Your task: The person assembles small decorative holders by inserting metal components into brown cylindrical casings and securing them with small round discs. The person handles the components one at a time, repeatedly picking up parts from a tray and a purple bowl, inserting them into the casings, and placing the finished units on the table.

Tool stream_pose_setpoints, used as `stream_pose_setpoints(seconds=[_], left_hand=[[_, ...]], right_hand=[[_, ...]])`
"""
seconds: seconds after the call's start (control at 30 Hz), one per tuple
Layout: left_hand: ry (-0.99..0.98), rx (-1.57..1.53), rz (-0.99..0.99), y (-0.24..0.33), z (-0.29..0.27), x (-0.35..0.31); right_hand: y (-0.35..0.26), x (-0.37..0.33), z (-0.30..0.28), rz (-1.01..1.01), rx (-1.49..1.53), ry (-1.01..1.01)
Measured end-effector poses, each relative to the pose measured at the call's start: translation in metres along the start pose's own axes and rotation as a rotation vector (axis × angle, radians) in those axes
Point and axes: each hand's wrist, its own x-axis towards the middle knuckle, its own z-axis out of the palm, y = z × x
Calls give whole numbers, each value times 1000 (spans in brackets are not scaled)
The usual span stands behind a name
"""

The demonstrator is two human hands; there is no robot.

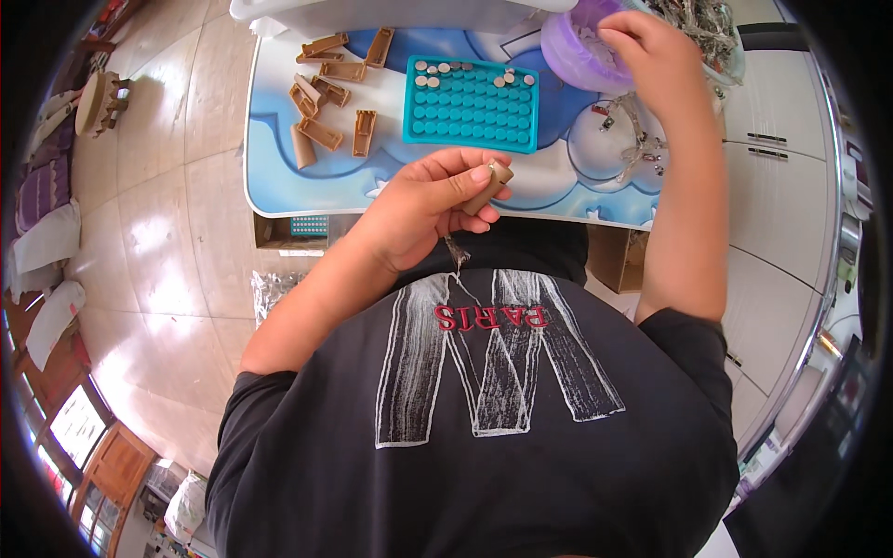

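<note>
Near my chest, my left hand [419, 205] grips a small brown plastic casing [486, 191] between thumb and fingers. A thin bunch of wires [457, 251] hangs beneath that hand. Out to the far right, my right hand [654, 58] reaches over a purple bowl [561, 67] of small pale pieces. Its thumb and index finger are pinched together; whatever may be between them is too small to make out. A teal tray [471, 113] with rows of round pockets lies between the hands, and silver button-shaped discs [433, 82] sit in its far rows.
Several brown casings [344, 72] lie scattered at the table's left. A white bin [400, 17] stands along the far edge. Wired small parts [642, 144] rest on the right, below a basin heaped with wires [712, 37]. White drawers [777, 186] flank the table's right side.
</note>
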Motion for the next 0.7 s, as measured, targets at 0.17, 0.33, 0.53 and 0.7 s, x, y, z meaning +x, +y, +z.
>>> stream_pose_setpoints(seconds=[0.17,0.33,0.53,0.7], left_hand=[[19,13,27,-1,-2,-2],[45,-49,60,-6,-9,-7],[11,-124,75,-5,-8,-3],[-45,-167,59,-5,-7,-1]], right_hand=[[-3,44,26,51,-494,-248],[-4,44,41,7,-341,-142],[-5,32,11,98,-155,-119],[6,19,7,217,243,58]])
